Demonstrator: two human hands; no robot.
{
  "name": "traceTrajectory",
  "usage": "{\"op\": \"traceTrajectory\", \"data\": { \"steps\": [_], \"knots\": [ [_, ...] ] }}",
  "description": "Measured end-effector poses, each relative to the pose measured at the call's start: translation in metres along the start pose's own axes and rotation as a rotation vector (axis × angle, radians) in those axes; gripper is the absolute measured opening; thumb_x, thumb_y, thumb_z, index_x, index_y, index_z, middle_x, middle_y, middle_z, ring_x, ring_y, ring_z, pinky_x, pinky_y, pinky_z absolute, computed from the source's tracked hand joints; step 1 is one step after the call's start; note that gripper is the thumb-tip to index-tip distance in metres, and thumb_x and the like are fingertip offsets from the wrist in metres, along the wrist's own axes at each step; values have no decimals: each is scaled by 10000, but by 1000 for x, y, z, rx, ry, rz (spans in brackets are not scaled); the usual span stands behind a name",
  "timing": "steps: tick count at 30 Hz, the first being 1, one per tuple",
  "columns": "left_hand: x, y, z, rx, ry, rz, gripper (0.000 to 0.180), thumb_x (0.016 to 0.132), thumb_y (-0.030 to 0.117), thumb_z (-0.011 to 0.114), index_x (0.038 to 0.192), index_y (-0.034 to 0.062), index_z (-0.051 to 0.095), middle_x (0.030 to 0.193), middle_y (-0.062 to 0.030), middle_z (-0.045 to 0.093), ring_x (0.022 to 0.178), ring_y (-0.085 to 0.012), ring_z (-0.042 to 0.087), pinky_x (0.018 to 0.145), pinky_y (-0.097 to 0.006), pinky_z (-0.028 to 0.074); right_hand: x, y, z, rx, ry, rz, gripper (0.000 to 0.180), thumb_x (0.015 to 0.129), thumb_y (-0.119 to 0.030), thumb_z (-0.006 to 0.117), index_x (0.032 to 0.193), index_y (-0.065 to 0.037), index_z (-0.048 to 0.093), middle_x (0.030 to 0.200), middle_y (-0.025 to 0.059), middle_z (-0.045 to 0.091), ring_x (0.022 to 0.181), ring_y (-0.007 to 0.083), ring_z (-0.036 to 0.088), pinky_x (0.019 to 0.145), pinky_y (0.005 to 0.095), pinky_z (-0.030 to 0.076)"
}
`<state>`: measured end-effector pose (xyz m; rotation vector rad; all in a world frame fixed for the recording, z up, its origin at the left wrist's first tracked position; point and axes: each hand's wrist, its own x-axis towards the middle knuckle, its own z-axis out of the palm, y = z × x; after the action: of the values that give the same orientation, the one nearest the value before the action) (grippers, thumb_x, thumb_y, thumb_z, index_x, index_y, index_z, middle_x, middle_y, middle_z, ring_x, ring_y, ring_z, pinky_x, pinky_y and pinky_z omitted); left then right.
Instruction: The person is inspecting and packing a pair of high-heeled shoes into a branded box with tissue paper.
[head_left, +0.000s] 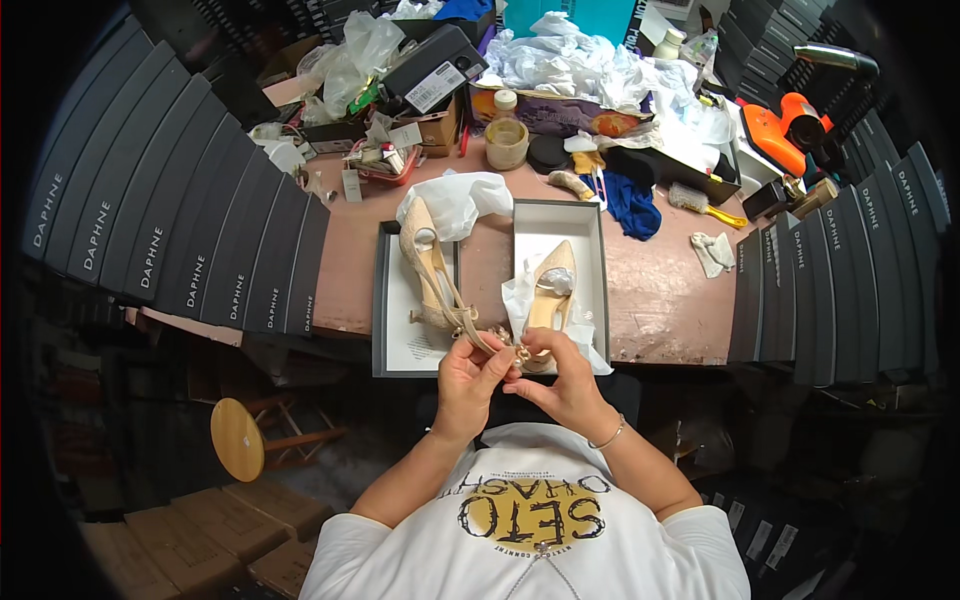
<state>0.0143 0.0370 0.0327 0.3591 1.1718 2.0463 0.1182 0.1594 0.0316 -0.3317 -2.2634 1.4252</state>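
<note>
Materials and finish, by item. Beige pointed high-heeled shoe [437, 307]: textured, fabric-like upper, matt. Open dark-grey rectangular shoe box [604, 255]: cardboard, matt outside, smooth white interior. Crumpled white sheet [482, 199]: thin paper, wrinkled. Pinkish-brown surface [680, 312]: flat, scuffed, slight sheen. Round tan stool seat [234, 440]: wood, smooth, faintly glossy. Bright orange tool body [768, 138]: plastic-like, smooth, glossy. Rumpled dark-blue rag [632, 208]: cloth, matt (fibre type cannot be told). Translucent round jar [507, 147]: smooth; glass or plastic not distinguishable.

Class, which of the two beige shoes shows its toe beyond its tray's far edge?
The left shoe: its toe appears to cross the far edge of the left tray; the right shoe has its toe inside the right tray.
</note>
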Motion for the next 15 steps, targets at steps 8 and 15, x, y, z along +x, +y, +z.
{"op": "traceTrajectory", "data": {
  "steps": [8, 15],
  "knots": [
    [-1, 10, -8, 118, 1, 12, 151, 902, 104, 646, 998, 18, 568, 846, -37, 628, 727, -89, 594, 674, -226, 496, -3, -10, -11, 594, -299, 565, 258, 859, -115, 684, 1064, -8, 569, 974, 41, 610, 808, 117, 580, 738, 257, 486],
    [3, 9, -2, 150, -13, 74, 157, 902, 114, 649, 1011, 23, 582, 842, -29, 630, 739, -91, 600, 675, -222, 501, 1, -13, -9, 226, -252, 306, 144, 911, -145, 638, 964, -15, 608, 803, -45, 568, 679, 33, 486, 584, 185, 416]
  ]
}}
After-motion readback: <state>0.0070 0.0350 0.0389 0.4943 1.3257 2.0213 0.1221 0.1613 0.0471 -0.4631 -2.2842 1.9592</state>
